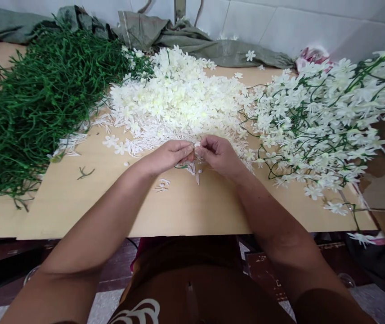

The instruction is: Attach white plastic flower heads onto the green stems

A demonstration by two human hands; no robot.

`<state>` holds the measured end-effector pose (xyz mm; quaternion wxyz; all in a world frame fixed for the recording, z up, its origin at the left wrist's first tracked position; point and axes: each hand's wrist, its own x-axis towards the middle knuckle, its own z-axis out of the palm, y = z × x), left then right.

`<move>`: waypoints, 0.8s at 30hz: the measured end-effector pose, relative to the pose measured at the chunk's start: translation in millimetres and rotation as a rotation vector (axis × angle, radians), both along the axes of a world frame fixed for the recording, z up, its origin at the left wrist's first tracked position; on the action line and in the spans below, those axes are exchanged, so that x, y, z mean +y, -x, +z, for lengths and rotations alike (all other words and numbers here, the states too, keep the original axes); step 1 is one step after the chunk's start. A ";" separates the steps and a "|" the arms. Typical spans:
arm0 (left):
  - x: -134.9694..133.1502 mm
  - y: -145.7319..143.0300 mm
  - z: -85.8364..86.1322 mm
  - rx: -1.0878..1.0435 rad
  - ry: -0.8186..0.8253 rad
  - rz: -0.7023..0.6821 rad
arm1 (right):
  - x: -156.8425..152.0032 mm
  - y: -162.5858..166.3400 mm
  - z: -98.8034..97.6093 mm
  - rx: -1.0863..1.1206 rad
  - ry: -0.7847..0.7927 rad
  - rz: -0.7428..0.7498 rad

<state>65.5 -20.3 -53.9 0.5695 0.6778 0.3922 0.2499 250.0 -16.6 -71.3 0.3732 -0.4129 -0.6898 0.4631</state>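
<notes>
Over by the right edge of the surface [185,216] lies a tangled heap of finished sprays [324,121], green stems already dressed with white blossoms, and it looks a fair size, so a good share of the work seems done. Plenty seems left, though: a big mound of loose white blossoms [179,99] sits in the middle toward the far edge, and a thick pile of bare green stems [40,99] covers the far left corner, spilling along the left edge. A single stray green sprig [85,172] lies on the bare wood near the left, and a few blossoms are scattered about the front of the mound. Both forearms reach in from the near edge and meet just in front of the mound, well in from either side. The left hand [168,156] is curled, its fingertips pinched together on something small, and the right hand [217,154] mirrors it, fingertips closed and touching the left's. Between them I can make out a small white blossom piece [197,145] at the pinch and a thin bit of green stem beneath; how exactly the two parts join is too small to tell. The wrists hover low over the wood, knuckles up.
</notes>
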 end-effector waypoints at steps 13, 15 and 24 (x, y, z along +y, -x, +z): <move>1.4 10.3 10.6 0.038 -0.593 0.430 | -1.1 -11.9 9.4 0.035 -0.004 -0.133; 5.5 12.6 10.6 -0.134 -0.487 0.559 | -13.4 -14.5 16.0 -0.037 -0.126 -0.131; 16.2 32.0 14.7 -0.578 -0.094 0.569 | -54.8 -13.0 -2.0 -0.619 -0.586 0.154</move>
